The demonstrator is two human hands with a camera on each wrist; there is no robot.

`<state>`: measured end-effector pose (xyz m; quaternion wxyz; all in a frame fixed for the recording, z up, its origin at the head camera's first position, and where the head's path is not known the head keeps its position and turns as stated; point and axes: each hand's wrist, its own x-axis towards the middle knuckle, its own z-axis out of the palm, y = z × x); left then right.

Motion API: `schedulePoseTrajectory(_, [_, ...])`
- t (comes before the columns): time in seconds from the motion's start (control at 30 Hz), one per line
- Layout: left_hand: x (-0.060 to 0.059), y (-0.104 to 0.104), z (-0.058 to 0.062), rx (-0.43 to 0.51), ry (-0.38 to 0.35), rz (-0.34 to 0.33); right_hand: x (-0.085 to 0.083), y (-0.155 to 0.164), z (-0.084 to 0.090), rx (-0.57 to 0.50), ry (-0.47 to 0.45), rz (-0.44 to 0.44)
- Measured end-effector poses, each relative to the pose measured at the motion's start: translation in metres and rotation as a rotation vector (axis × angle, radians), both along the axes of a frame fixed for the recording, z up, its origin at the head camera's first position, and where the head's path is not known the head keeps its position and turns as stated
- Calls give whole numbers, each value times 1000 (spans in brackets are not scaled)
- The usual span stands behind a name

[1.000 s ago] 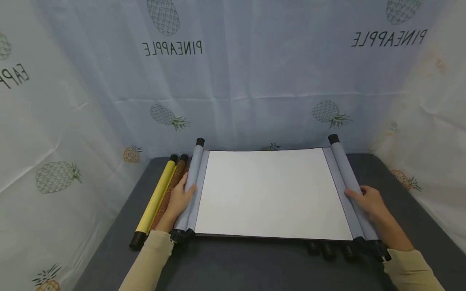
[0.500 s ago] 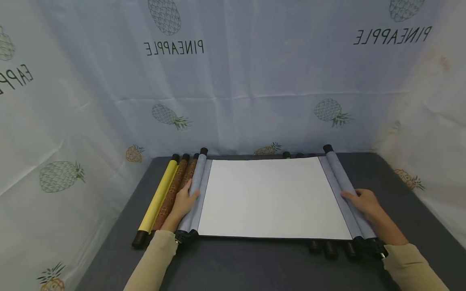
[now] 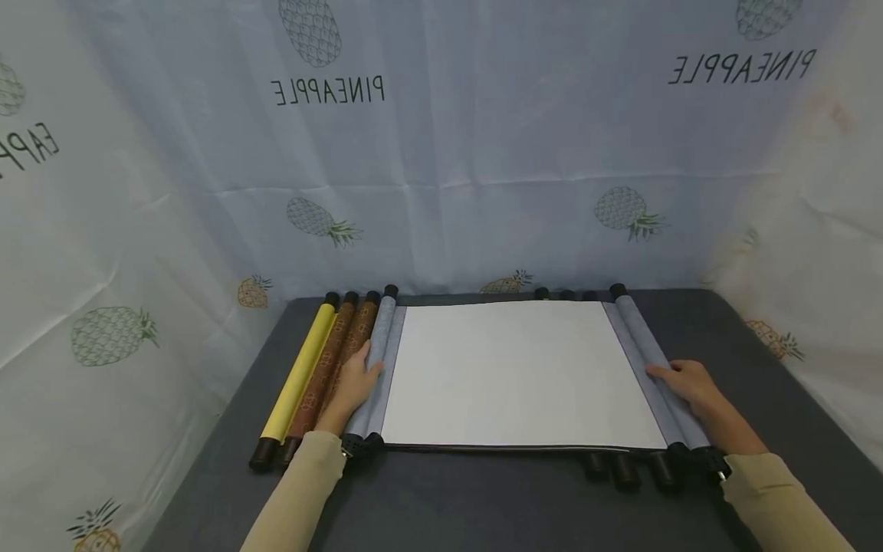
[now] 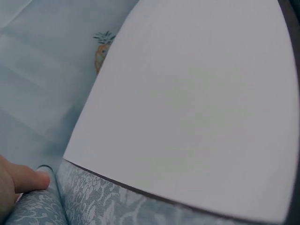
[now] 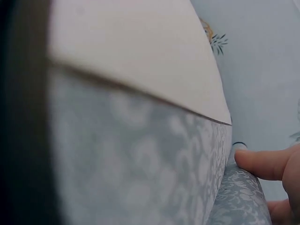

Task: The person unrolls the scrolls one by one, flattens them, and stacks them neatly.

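Observation:
A hanging scroll lies unrolled between my hands in the head view, its blank white paper (image 3: 524, 372) bordered by pale blue cloth. My left hand (image 3: 353, 382) grips the scroll's left roll (image 3: 384, 326), thumb toward the paper. On the opposite side the right roll (image 3: 638, 326) is held by my right hand (image 3: 692, 385), its thumb across the top. Both rolls have black end knobs. The left wrist view shows patterned blue border cloth (image 4: 93, 192) beside the paper; a fingertip rests on the roll. A similar grip appears on the right roll (image 5: 241, 194) in the right wrist view.
Left of the scroll lie a yellow rolled scroll (image 3: 300, 368) and two brown patterned ones, the nearer-left brown scroll (image 3: 324, 368) beside the yellow. Several dark knobs (image 3: 624, 471) poke out under the scroll's front edge and at its back. A pineapple-print curtain (image 3: 441, 138) surrounds the dark table (image 3: 469, 498).
The scroll has come down closer to the table, its far edge dropping and uncovering knobs behind it. My left hand has shifted slightly right, showing more of the brown scrolls.

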<state>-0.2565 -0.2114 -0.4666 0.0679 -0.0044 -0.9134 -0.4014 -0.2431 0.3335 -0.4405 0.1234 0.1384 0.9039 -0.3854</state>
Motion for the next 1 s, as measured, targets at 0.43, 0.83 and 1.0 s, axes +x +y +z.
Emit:
schedulePoseTrajectory(0.43, [4,11,-14,6,42,-17,1,3,-7,65,-34,-2])
schedulePoseTrajectory(0.83, [8,12,-14,-30,22,-2,5,-2,-8,139,11,8])
schedulePoseTrajectory(1.0, [9,9,-11,-70,-24,-21,8,0,-4,116,-27,72])
